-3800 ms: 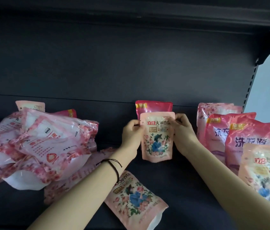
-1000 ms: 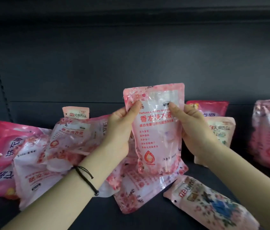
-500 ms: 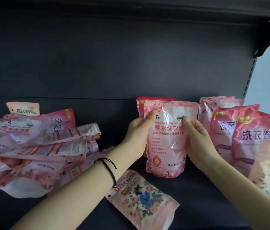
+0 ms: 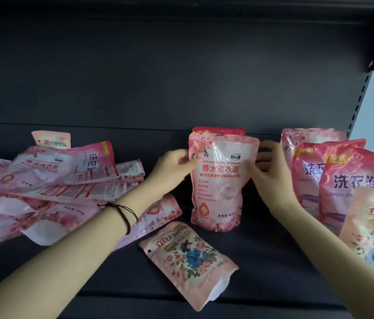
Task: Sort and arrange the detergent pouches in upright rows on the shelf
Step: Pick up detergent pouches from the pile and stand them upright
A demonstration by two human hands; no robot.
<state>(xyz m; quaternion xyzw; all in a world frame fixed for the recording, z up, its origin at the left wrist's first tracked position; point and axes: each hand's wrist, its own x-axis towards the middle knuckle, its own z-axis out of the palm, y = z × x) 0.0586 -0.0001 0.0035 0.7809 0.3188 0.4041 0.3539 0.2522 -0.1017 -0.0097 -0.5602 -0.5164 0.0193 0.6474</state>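
Standing upright on the shelf point(image 4: 262, 261), the pink detergent pouch point(image 4: 219, 180) is pinched at its upper edges by left hand point(image 4: 172, 172) and right hand point(image 4: 271, 178).

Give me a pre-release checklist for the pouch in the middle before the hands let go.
1. Translucent pink pouch upright, base on shelf: ok.
2. Lined up in front of darker pink pouch behind it: ok.
3. Left hand and right hand steadying its upper edges: ok.
4. Stands unaided: cannot tell.
5. Clear of right-side row: ok, gap visible.
6. Flat floral pouch and left pile sorted: not ok.
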